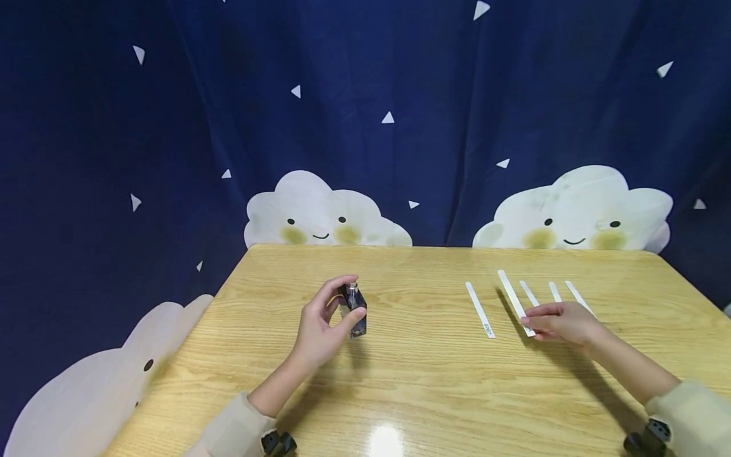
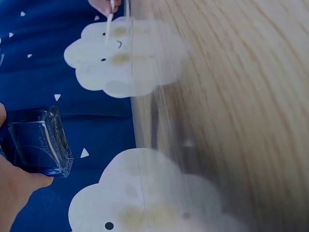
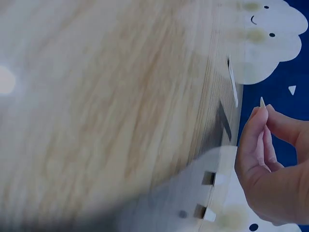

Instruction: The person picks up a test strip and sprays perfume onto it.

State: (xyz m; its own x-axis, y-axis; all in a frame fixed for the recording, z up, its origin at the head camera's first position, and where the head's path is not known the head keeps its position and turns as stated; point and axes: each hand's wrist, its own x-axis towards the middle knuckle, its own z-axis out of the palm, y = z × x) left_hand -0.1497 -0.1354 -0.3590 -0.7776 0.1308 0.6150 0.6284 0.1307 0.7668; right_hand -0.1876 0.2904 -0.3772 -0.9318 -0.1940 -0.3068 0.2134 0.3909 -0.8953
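Note:
My left hand (image 1: 318, 331) grips a dark glass perfume bottle (image 1: 358, 322) above the table, fingers on its top side and thumb across its near side. In the left wrist view the clear, thick glass base of the bottle (image 2: 38, 140) faces the camera. My right hand (image 1: 562, 325) pinches the printed lower end of a white paper test strip (image 1: 511, 297), tilted up off the wood, its shadow falling beside it. Another strip (image 1: 480, 310) lies flat to the left of it. In the right wrist view the strip's tip (image 3: 262, 102) shows between thumb and finger.
Several more white strips (image 1: 555, 292) lie on the wooden table (image 1: 422, 374) behind my right hand, partly covered by it. A dark blue curtain (image 1: 354, 146) with white triangles and smiling clouds (image 1: 320, 209) hangs behind the table's far edge.

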